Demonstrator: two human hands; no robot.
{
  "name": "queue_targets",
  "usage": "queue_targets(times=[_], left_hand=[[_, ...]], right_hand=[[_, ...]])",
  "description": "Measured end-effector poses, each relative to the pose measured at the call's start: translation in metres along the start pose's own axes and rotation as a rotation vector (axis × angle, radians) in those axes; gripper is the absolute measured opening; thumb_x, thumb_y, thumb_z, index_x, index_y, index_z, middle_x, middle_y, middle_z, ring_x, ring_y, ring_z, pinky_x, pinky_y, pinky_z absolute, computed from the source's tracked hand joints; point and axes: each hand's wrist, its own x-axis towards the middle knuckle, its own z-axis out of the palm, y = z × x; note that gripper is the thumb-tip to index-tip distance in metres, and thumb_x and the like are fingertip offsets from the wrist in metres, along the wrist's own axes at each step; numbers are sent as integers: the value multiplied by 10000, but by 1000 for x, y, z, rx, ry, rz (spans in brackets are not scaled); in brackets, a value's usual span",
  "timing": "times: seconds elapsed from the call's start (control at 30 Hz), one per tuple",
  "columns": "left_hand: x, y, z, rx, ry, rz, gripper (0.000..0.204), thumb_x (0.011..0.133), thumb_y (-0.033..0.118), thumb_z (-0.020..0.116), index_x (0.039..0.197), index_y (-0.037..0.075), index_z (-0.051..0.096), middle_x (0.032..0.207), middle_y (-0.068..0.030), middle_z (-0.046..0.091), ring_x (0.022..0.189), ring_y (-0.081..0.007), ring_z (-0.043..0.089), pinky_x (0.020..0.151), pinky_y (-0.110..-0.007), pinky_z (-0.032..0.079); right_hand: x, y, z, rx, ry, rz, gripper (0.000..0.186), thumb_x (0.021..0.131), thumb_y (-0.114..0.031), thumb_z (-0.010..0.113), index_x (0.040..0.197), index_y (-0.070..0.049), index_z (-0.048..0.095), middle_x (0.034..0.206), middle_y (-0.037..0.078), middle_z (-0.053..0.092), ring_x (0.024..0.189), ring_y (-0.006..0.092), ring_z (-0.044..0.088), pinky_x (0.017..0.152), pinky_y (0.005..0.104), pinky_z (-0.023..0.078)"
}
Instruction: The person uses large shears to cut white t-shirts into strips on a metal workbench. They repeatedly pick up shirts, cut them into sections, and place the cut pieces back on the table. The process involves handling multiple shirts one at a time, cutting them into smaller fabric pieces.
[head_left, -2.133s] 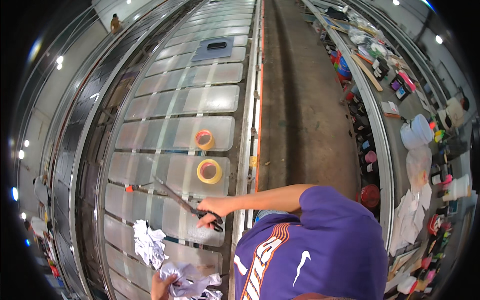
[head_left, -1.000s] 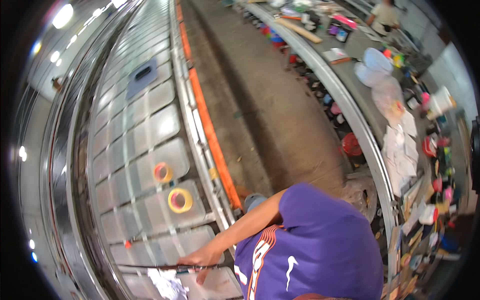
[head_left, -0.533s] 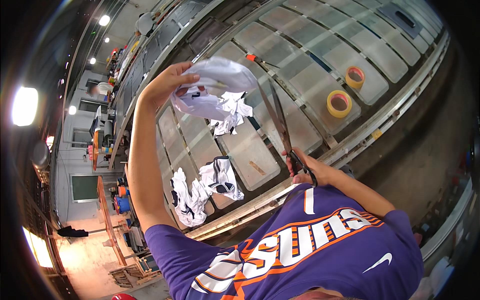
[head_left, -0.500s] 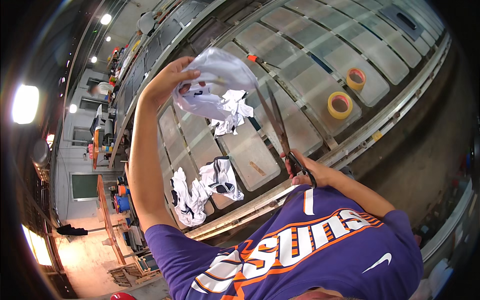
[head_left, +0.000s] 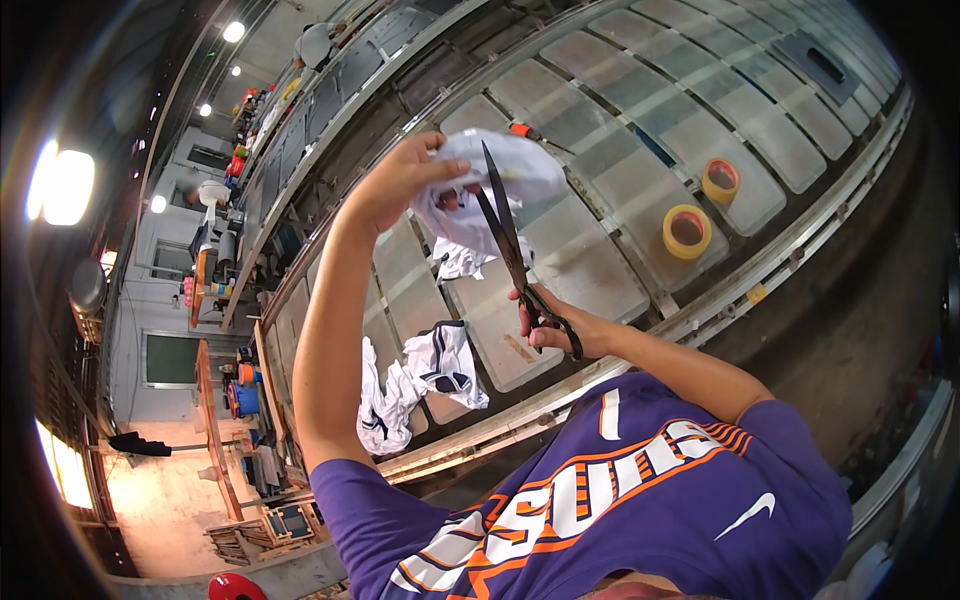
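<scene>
Above the bench, my left hand (head_left: 412,178) is closed on a bunched white cloth (head_left: 525,172), which hangs in a loose loop from the fingers. My right hand (head_left: 575,325) grips large dark scissors (head_left: 514,258) by the handles. The blades are parted and point up and away, with their tips in front of the cloth near my left fingers. Whether the blades touch the fabric, I cannot tell. Below the cloth lies a pile of white scraps (head_left: 462,260), partly hidden. Nearer me is a heap of white fabric pieces with dark trim (head_left: 440,362).
The long bench (head_left: 640,235) holds rows of greyish flat panels. Two yellow tape rolls (head_left: 687,232) (head_left: 720,182) lie to the right. An orange-handled tool (head_left: 524,131) rests behind the cloth. A metal rail (head_left: 700,318) runs along the near edge. Another person (head_left: 314,45) stands far off.
The scissors have moved up and left, bringing their blades across the front of the cloth. My left hand and the cloth have shifted right and slightly down in view.
</scene>
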Motion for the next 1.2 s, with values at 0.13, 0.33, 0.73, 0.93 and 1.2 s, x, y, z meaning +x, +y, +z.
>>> queue_targets(times=[0.13,0.33,0.73,0.93,1.2], left_hand=[[-7,-24,10,103,-62,-49,273,891,187,696,1067,13,581,873,-56,696,736,-78,622,653,-218,476],[-15,-47,21,24,-46,-63,212,910,199,675,1032,52,584,795,12,645,648,-29,506,578,-193,359],[-12,-68,9,-96,-51,-158,253,929,306,658,967,63,601,771,34,563,654,-28,450,552,-204,324],[-8,-60,21,112,-35,-157,277,922,341,657,995,75,630,728,53,540,653,-27,467,560,-203,340],[4,-53,38,311,-126,-213,255,885,303,682,979,66,687,740,61,565,636,-51,470,588,-227,372]], right_hand=[[1,1,0,-119,109,-103,707,893,-506,654,1337,-39,364,982,75,501,930,184,521,830,341,434],[-1,-19,7,-95,245,103,678,897,-570,611,1220,2,441,793,79,524,726,159,555,651,305,462],[-24,0,-4,-158,407,159,314,896,-302,708,954,-38,548,603,2,527,465,81,497,453,256,432],[-33,21,-17,-290,292,41,591,837,-510,723,1112,-26,525,801,74,557,710,166,552,674,309,474],[-26,19,-14,-179,394,92,518,853,-438,733,1087,-34,508,725,23,522,574,103,490,533,245,424]])
